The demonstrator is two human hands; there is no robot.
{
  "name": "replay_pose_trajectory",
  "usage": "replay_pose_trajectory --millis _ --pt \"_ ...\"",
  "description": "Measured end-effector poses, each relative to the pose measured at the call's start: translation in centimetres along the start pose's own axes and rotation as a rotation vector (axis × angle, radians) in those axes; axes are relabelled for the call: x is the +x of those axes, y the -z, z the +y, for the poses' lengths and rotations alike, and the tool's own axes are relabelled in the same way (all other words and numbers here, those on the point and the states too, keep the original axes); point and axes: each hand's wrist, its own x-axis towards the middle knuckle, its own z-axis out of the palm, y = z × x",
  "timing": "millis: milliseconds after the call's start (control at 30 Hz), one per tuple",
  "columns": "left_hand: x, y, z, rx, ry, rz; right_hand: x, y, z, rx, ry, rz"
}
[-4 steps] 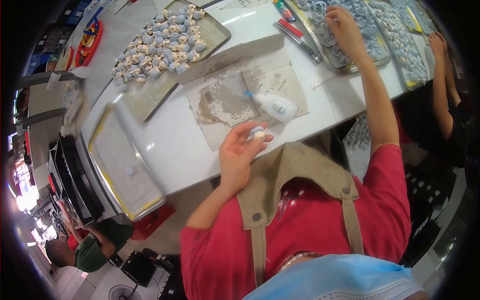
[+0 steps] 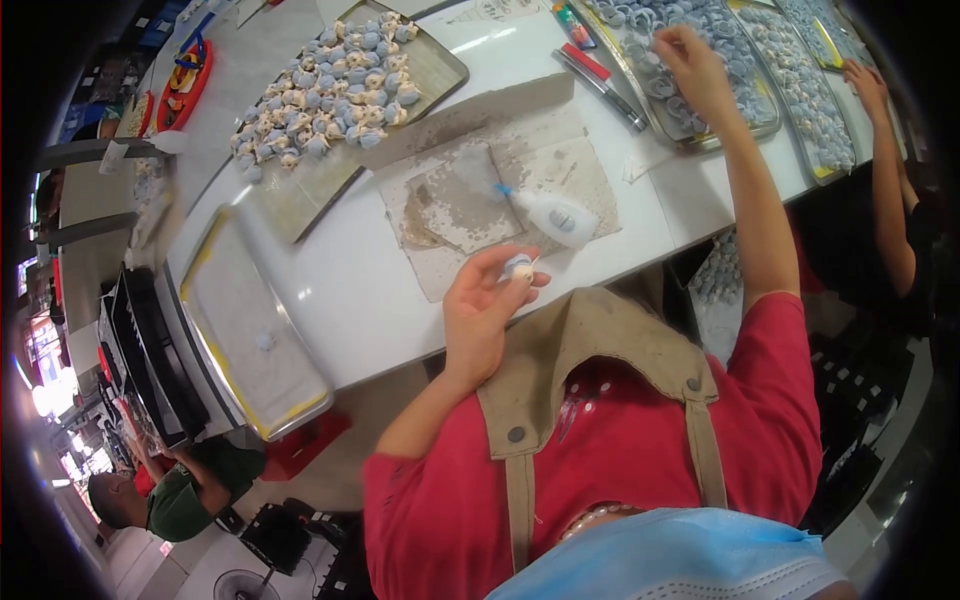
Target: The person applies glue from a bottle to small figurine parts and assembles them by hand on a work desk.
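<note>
The left hand (image 2: 480, 315) is in the middle of the frame. Its thumb and fingers pinch a little blue and cream piece (image 2: 522, 269). The blue part faces the upper left, and the cream part faces the lower right. The piece is small and roundish, so I can't tell its long axis for sure.

The right hand (image 2: 694, 70) is at the upper right, over a tray (image 2: 735, 139) full of blue pieces (image 2: 745, 100). Its fingers are bent, but I can't tell if they hold anything.

Just above the left hand, a white bottle (image 2: 562, 220) lies on some cardboard (image 2: 590, 170). It is long and slanted, and its blue tip points to the upper left. Lots of blue and cream pieces (image 2: 335, 90) sit in a bunch at the upper left.
</note>
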Motion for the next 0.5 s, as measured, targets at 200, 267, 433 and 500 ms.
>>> replay_pose_trajectory --millis 200,267,433,500 --pt "0.0 0.3 -0.2 0.004 -0.012 0.019 -1.8 1.4 -3.6 0.265 -0.215 -0.167" --pt "-0.2 0.7 -0.4 0.001 -0.027 0.043 -3.8 1.5 -7.1 0.404 -0.175 -0.233" --pt "0.0 0.5 0.3 -0.003 -0.218 -0.035 -12.0 0.1 -15.5 1.04 -0.449 -0.774" --pt "0.3 0.5 0.4 0.03 -0.207 -0.068 -14.3 -0.9 -17.0 1.215 -0.638 -0.904"
